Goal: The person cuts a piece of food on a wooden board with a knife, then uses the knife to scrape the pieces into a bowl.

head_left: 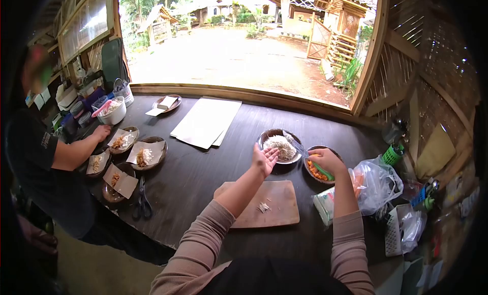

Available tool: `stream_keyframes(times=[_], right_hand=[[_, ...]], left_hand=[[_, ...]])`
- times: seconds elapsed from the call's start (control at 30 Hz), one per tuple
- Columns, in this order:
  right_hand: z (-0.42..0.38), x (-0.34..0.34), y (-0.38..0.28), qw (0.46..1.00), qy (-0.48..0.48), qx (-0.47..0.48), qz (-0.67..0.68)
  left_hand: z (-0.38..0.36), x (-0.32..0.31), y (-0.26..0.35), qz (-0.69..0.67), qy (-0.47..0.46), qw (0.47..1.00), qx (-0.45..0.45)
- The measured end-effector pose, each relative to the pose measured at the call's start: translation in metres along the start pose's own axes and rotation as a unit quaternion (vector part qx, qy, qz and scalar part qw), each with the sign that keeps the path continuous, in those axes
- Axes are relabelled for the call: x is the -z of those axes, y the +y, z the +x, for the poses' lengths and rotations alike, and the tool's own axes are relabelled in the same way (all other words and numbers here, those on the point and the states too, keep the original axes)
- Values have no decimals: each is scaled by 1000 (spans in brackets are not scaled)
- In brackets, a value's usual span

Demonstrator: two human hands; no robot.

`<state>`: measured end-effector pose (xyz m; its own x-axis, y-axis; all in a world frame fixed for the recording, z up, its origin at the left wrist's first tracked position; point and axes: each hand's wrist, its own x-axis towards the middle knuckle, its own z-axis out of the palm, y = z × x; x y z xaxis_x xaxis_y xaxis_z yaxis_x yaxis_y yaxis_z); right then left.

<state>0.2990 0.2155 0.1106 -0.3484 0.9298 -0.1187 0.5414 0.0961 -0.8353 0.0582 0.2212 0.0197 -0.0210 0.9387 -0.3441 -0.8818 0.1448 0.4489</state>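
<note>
My left hand (pixel 265 161) is at the near edge of a brown bowl (pixel 261 137), fingers stretched out and parted, with nothing in it. White shreds (pixel 279 145) fill that bowl. In my right hand (pixel 328 160) is a knife (pixel 321 171) by its green handle; its greyish blade slants up and left over the bowl's right side. Below the right hand stands a second bowl (pixel 339 155) with chopped orange pieces (pixel 316 172). A wooden cutting board (pixel 279 213) lies between my forearms, with a few pale shreds (pixel 263 207) on it.
Clear plastic bags (pixel 378 185), a green basket (pixel 392 155) and a white basket (pixel 392 234) crowd the right side. White paper sheets (pixel 208 121) lie at the back. On the left, a co-worker's hand (pixel 103 132) is near paper-lined plates (pixel 147 152); scissors (pixel 143 201) lie closer.
</note>
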Motion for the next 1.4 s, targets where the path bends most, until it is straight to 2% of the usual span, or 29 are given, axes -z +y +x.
stream_keyframes(times=[0.13, 0.17, 0.2, 0.23, 0.3, 0.33, 0.37, 0.4, 0.43, 0.47, 0.5, 0.53, 0.57, 0.63, 0.7, 0.73, 0.77, 0.8, 0.83, 0.87, 0.97, 1.07, 1.23, 1.3, 1.33, 1.4], right_hand=[[23, -5, 5, 996, 25, 33, -79], [24, -9, 4, 987, 59, 40, -142], [22, -12, -1, 974, 92, 47, -203], [20, -15, -4, 974, 90, 44, -202], [13, -19, -8, 947, 158, 59, -273], [11, -19, -9, 954, 151, 60, -251], [12, -19, 0, 955, 150, 58, -251], [9, -21, 4, 952, 149, 93, -250], [5, -22, 8, 949, 148, 127, -249], [-1, -20, 11, 949, 147, 127, -250], [-25, -21, -14, 974, 111, 40, -195], [-41, -21, -27, 987, 75, -47, -137], [-48, -21, -22, 986, 76, -47, -138], [-66, -20, -7, 993, 43, -34, -107], [-88, -23, 1, 993, 28, -7, -111], [-100, -24, 3, 995, -14, 6, -99], [-110, -27, 6, 995, -54, 19, -86], [-119, -31, 11, 995, -53, 20, -87], [-130, -36, 17, 992, -90, 9, -86], [-140, -41, 23, 988, -128, -2, -84], [-160, -60, 33, 985, -150, -22, -79], [-173, -73, 39, 986, -156, -1, -52], [-187, -78, 34, 988, -150, 17, -26], [-194, -78, 36, 996, -84, 19, -6], [-198, -78, 37, 996, -85, 19, -6], [-208, -78, 40, 999, -39, -29, -4]], left_hand=[[24, 2, 4, 28, 14, 999, -19], [29, 1, 5, 42, 22, 998, -28], [29, -2, 8, 86, 8, 995, -40], [36, -4, 11, 86, 10, 996, -37], [42, -9, 16, 153, -44, 983, -96], [43, -8, 15, 153, -43, 983, -95], [43, -7, 15, 331, -74, 927, -163], [43, -5, 14, 495, -104, 833, -224], [43, -3, 13, 639, -129, 706, -277], [43, -2, 10, 686, -98, 673, -259], [34, -5, 11, 685, -98, 674, -258], [17, -10, 17, 718, -102, 636, -262], [6, -12, 21, 750, -106, 596, -266], [-2, -7, 23, 748, -94, 597, -274], [-22, -1, 32, 784, -84, 589, -176], [-41, -1, 36, 806, -73, 561, -174], [-60, -3, 44, 806, -72, 560, -176], [-78, -3, 52, 813, -119, 555, -130], [-91, 2, 58, 817, -167, 545, -81], [-91, 19, 59, 818, -169, 543, -80], [-103, 61, 59, 809, -208, 540, -101], [-175, 47, 62, 909, -176, 366, -89], [-208, 91, 36, 917, -202, 322, -118], [-220, 94, 26, 926, -199, 298, -120], [-224, 93, 22, 927, -198, 288, -137], [-230, 91, 15, 932, -194, 275, -138]])
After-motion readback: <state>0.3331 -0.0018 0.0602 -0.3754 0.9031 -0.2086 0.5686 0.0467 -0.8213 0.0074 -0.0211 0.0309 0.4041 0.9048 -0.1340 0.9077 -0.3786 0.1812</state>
